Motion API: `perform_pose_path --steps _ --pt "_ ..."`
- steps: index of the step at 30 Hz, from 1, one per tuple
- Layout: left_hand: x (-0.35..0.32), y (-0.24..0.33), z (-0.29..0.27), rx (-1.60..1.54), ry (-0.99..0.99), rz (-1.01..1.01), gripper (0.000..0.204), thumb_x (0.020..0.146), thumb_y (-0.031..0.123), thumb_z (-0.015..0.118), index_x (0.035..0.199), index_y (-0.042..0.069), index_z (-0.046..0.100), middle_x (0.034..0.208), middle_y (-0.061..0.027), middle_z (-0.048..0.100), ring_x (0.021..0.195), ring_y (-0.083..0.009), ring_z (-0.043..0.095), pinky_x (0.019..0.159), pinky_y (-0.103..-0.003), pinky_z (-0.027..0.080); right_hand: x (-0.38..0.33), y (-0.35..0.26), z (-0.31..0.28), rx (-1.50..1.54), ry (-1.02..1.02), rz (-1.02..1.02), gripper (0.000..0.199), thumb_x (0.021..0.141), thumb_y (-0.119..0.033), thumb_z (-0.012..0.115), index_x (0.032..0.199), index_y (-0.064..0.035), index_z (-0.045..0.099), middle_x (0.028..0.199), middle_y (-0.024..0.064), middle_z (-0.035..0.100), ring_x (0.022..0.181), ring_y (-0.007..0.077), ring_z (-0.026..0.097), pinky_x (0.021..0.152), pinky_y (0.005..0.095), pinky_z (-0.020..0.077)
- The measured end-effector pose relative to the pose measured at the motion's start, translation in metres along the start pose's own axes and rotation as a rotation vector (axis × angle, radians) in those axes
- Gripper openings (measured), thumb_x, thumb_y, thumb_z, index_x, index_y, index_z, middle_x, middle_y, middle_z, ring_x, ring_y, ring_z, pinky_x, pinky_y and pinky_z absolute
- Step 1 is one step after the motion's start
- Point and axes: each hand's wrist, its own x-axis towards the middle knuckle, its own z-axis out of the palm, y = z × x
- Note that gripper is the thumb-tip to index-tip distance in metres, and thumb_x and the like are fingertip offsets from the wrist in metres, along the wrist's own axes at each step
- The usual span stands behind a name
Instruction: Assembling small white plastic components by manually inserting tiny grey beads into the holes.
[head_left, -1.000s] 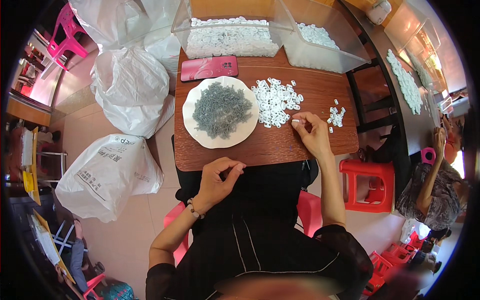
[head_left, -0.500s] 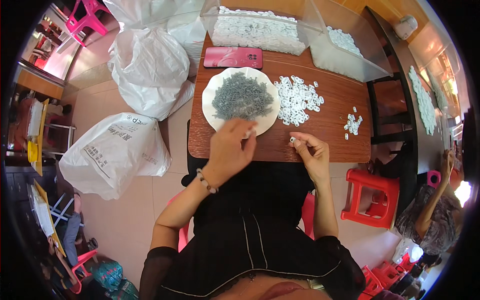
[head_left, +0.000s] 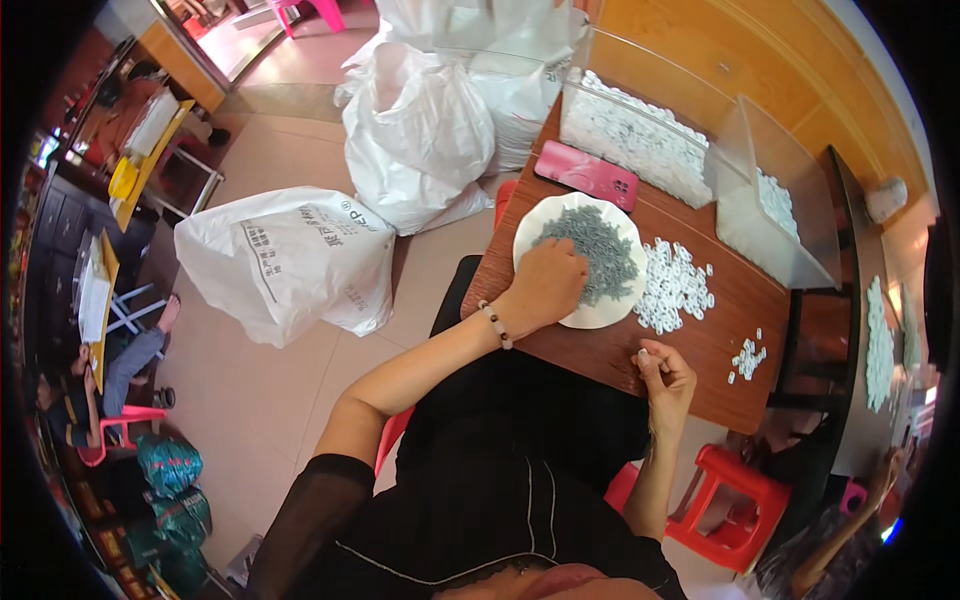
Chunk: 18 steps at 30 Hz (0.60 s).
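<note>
A white scalloped plate (head_left: pixel 535 285) holds a heap of small grey rod-like pieces (head_left: pixel 607 255). My left hand (head_left: pixel 545 287), a beaded bracelet at its wrist, reaches over the plate's near left side. Its fingers are bent down into the grey heap with the tips hidden, so anything between them is out of sight. To the right, my right hand (head_left: pixel 668 378) hovers by the table's near edge, thumb and forefinger pinching a small white plastic piece (head_left: pixel 643 353). A pile of white oval pieces with holes (head_left: pixel 675 290) lies against the plate's right side.
On the wooden table (head_left: pixel 590 352) are a pink phone (head_left: pixel 585 175), a smaller white group (head_left: pixel 747 359) and clear bins (head_left: pixel 640 130) of white pieces. White sacks (head_left: pixel 290 265) stand at left. A red stool (head_left: pixel 730 505) is at right; other people sit at both sides.
My left hand has moved from the plate's near rim into the grey heap. The right hand keeps its pinch. The whole view has turned, with the table now farther right and tilted.
</note>
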Motion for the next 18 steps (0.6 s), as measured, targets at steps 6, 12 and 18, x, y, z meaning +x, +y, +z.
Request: perform_pose_path --steps 6,12,18 --pt "0.002 0.0 -0.003 -0.244 0.065 -0.068 0.01 0.081 0.012 0.061 0.083 0.005 0.067 0.073 -0.0119 0.062 0.073 -0.0327 0.061 0.065 -0.042 0.047 0.013 -0.007 0.002 -0.09 -0.073 -0.042 0.018 0.089 -0.013 0.067 0.099 0.0012 0.066 0.079 0.0017 0.065 0.072 0.0058 0.057 0.066 0.0186 0.0411" --pt "0.0 0.007 -0.011 -0.497 0.102 -0.164 0.012 0.086 0.012 0.062 0.086 0.0 0.065 0.075 -0.0142 0.065 0.068 -0.0277 0.062 0.063 -0.036 0.047 0.027 -0.026 0.016 -0.186 -0.117 -0.117 0.018 0.089 -0.012 0.067 0.1 0.0013 0.067 0.078 0.0029 0.067 0.073 0.0067 0.058 0.069 0.0205 0.0435" --pt "-0.001 0.018 -0.018 -0.739 0.048 -0.196 0.017 0.09 0.012 0.06 0.085 -0.004 0.062 0.067 -0.01 0.061 0.059 -0.0136 0.054 0.056 -0.03 0.044 0.046 -0.038 0.044 -0.239 -0.129 -0.224 0.02 0.088 -0.01 0.067 0.105 -0.0007 0.067 0.079 0.0016 0.065 0.073 0.0065 0.056 0.069 0.0205 0.0433"
